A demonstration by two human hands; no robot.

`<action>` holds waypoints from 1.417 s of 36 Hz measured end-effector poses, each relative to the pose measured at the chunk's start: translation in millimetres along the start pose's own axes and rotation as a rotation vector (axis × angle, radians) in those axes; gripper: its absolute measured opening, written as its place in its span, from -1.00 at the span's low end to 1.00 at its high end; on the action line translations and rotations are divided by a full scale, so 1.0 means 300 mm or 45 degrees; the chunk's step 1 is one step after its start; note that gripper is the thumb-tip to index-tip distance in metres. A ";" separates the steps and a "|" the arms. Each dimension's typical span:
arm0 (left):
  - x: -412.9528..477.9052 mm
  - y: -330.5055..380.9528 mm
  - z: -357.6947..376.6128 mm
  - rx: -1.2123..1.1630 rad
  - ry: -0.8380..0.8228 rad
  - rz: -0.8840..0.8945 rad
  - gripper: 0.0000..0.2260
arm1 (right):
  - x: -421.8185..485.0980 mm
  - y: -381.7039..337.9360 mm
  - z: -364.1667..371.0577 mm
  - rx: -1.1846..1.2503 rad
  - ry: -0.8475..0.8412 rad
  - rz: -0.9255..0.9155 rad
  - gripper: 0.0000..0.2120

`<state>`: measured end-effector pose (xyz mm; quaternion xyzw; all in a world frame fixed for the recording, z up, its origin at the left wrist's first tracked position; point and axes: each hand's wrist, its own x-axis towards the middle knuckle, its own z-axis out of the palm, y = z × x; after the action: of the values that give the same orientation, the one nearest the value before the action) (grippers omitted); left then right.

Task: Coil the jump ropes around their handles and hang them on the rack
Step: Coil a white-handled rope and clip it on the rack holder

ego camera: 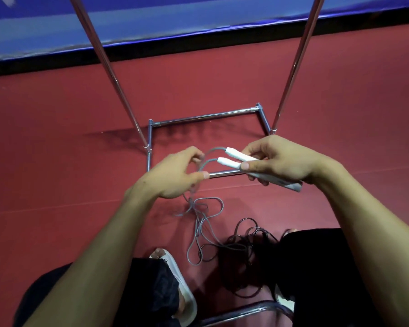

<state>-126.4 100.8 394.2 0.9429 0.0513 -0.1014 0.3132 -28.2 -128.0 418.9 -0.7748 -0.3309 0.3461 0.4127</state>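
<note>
Two white handles (250, 165) lie side by side in our right hand (286, 159), which is closed around them, thumb on top. Our left hand (172, 175) is closed loosely on the grey rope (206, 223) just where it leaves the handle tips. Both hands sit just apart, in front of the rack (206, 118), whose base frame rests on the red floor (57, 138).

We judge the coiling is only starting: no turns show on the handles, and most of the grey rope still trails in loose loops on the floor toward 6 o'clock, between our feet. A black rope (248, 251) lies tangled beside it at about 5 o'clock and seems to overlap its lower loops.

To do this well, we should keep the handles pressed parallel, feed the rope with light tension through the left hand, and lay each turn snug beside the last. We should lift the grey rope clear of the black one first, or it may drag it along.

The handles' long axis runs from 4 o'clock to 10 o'clock; their rope ends point toward 10 o'clock, at the left hand.
</note>
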 end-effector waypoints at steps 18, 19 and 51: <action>0.022 0.092 0.038 -0.435 0.295 0.169 -0.81 | 0.025 0.024 -0.007 -0.313 0.038 0.137 -0.78; 0.019 0.088 0.033 -0.532 0.294 0.156 -0.82 | 0.017 0.024 -0.010 -0.275 0.047 0.130 -0.77; 0.002 0.171 0.089 -1.379 0.428 -0.025 -0.74 | -0.040 -0.031 0.024 0.126 0.225 -0.072 -0.88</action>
<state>-121.9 43.8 402.8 0.6502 0.1540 0.0879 0.7388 -42.6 -130.6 427.1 -0.7713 -0.2974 0.2807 0.4877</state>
